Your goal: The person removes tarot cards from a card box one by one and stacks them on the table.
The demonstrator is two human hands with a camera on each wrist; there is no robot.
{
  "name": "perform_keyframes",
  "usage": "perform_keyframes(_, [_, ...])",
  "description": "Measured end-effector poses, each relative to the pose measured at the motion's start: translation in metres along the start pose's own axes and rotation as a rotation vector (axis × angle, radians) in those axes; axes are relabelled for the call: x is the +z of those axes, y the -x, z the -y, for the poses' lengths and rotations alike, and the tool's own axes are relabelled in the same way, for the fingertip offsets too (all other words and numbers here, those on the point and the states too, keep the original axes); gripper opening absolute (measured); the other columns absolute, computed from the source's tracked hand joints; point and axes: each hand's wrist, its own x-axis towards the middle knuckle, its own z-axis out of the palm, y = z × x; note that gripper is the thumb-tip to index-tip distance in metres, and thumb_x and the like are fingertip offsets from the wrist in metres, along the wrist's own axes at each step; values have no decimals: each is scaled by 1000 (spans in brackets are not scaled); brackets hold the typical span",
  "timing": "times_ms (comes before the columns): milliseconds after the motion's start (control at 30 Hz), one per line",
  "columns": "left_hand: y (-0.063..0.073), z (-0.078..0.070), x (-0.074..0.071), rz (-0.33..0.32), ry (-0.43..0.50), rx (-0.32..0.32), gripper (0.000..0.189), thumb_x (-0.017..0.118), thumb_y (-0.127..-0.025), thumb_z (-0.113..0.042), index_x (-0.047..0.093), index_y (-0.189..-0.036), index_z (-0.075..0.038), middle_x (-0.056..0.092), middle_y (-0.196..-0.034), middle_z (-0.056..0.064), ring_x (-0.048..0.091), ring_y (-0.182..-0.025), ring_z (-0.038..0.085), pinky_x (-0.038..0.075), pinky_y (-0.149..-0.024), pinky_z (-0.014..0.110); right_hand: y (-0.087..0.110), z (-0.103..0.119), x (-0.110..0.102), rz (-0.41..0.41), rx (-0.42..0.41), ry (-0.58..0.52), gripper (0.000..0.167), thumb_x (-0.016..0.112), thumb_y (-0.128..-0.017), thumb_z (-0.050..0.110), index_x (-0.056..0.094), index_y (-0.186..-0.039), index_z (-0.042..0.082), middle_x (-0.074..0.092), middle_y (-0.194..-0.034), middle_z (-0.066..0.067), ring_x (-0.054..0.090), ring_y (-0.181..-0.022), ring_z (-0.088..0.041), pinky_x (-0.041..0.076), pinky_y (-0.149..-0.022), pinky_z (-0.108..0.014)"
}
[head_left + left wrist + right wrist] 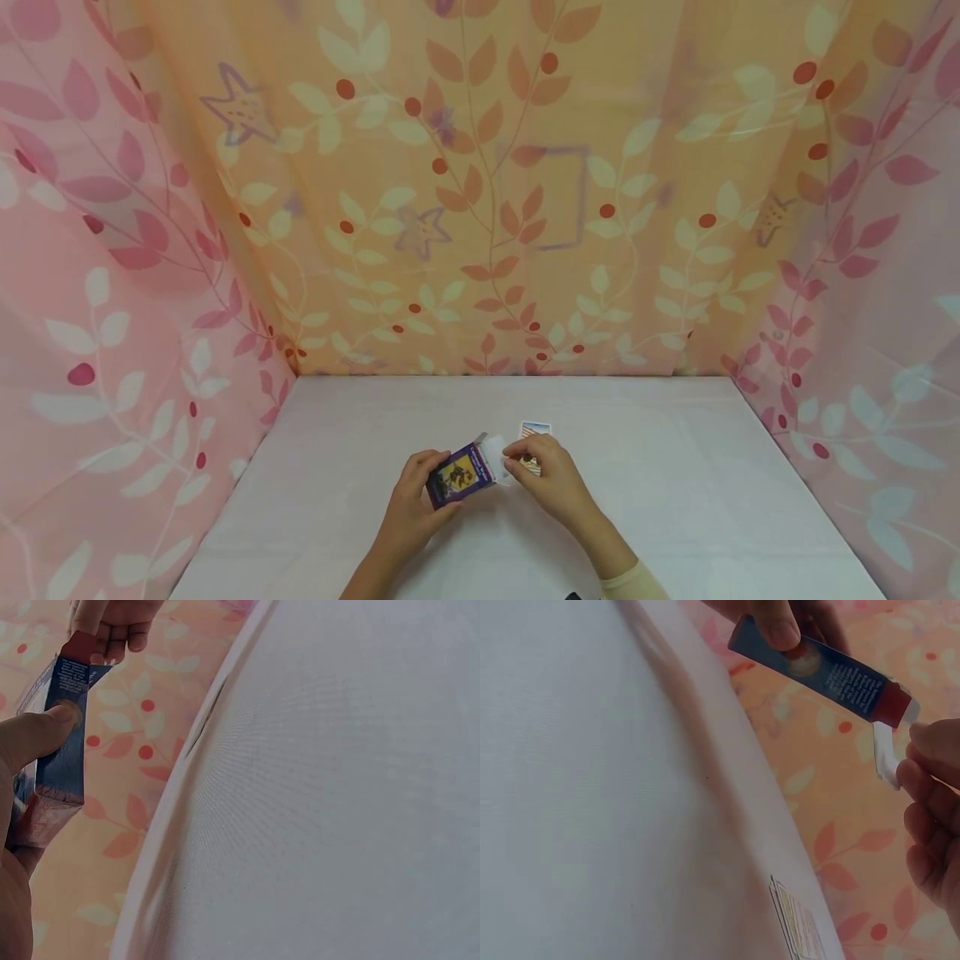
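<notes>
My left hand (416, 500) grips a small purple-blue card box (457, 477) with a yellow picture on its front, held tilted above the table. The thumb lies along the box's narrow side, seen in the left wrist view. At the box's open end, white flaps stick out, and a red side tab (892, 705) shows in the right wrist view. My right hand (551, 483) pinches the white flap (885, 756) at its edge between thumb and fingertips. Beneath and behind that hand lies a small stack of picture cards (536, 428), partly hidden by the fingers.
A white cloth covers the table (637, 442). Patterned curtains stand round it, an orange one (480, 275) at the back and pink ones at the left and right. The card stack sits near the middle of the table.
</notes>
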Motion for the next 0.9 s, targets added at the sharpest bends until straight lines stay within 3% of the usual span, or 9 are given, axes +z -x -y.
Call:
perform_keyframes(233, [2, 5, 2, 6, -32, 41, 82, 96, -71, -18, 57, -142, -19, 53, -136, -5, 57, -123, 16, 54, -103, 39, 3, 0, 5, 28, -5, 18, 10, 79, -91, 22, 75, -100, 25, 67, -94, 19, 60, -92, -8, 56, -80, -30])
perform_keyframes(400, [1, 7, 2, 6, -4, 49, 82, 96, -70, -18, 57, -143, -19, 52, -137, -9, 57, -124, 13, 53, -104, 34, 4, 1, 11, 50, -18, 5, 12, 80, -90, 23, 75, -100, 25, 67, -94, 21, 61, -90, -8, 55, -79, -30])
perform_keyframes(700, [1, 9, 2, -17, -10, 89, 87, 97, -67, -13, 56, -143, -25, 53, -136, -9, 57, -123, 12, 52, -104, 32, 5, 2, 17, 56, -25, 11, 12, 79, -91, 24, 76, -102, 25, 69, -95, 19, 64, -89, -18, 55, -77, -29])
perform_keyframes(900, [1, 7, 3, -9, 1, 71, 83, 97, -68, -13, 58, -142, -15, 53, -136, -9, 57, -123, 11, 52, -105, 33, 6, 2, 17, 47, -3, 2, 11, 78, -91, 26, 76, -101, 24, 70, -93, 19, 63, -87, -13, 55, -76, -29])
